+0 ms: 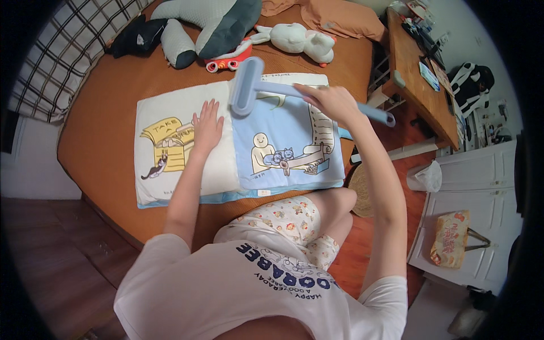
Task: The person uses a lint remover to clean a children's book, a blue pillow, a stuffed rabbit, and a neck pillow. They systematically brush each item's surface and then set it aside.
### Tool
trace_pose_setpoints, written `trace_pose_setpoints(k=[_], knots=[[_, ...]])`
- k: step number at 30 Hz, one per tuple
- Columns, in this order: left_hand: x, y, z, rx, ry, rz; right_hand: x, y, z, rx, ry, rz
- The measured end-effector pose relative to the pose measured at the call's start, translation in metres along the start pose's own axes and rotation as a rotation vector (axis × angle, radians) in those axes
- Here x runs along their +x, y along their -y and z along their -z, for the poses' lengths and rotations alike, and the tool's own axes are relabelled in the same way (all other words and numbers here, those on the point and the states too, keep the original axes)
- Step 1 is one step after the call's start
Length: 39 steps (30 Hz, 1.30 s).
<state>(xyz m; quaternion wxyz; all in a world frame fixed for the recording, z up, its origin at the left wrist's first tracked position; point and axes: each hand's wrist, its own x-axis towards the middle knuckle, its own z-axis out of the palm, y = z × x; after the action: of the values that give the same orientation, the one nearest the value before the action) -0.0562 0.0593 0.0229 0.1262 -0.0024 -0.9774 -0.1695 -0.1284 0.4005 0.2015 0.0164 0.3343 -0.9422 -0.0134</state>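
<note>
A large cushion shaped like an open book (187,97) lies on the brown bed cover, with a white left page and a partly blue right page printed with cartoon cats and a figure. My left hand (208,127) rests flat on the white page, fingers spread. In my right hand (333,104) is the handle of a pale blue lint brush (247,87). Its wide head is tilted over the upper middle of the cushion, near the fold; I cannot tell whether it touches the fabric.
Behind the cushion lie a white plush toy (293,38), a red plush toy (229,59), a big grey-and-white plush (229,21) and an orange pillow (344,19). A wooden desk (418,72) stands at the right. A lined waste bin (425,176) and white cabinet (471,165) are beyond the bed edge.
</note>
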Motion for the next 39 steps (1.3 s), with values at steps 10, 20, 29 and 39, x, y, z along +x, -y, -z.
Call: trace_pose_setpoints(k=[10,20,29,39], knots=[[-0.019,0.034,-0.022,0.006,0.013,0.106,0.032,-0.078,-0.013,-0.047,0.303,0.006],[-0.016,0.031,-0.022,-0.003,0.023,0.130,-0.166,-0.191,0.015,-0.087,0.345,-0.546],[-0.015,0.034,-0.021,0.006,0.001,0.132,-0.092,-0.042,-0.005,0.364,0.009,-0.229],[-0.018,0.039,-0.024,-0.046,-0.005,0.097,-0.134,-0.096,-0.060,0.130,0.019,-0.116]])
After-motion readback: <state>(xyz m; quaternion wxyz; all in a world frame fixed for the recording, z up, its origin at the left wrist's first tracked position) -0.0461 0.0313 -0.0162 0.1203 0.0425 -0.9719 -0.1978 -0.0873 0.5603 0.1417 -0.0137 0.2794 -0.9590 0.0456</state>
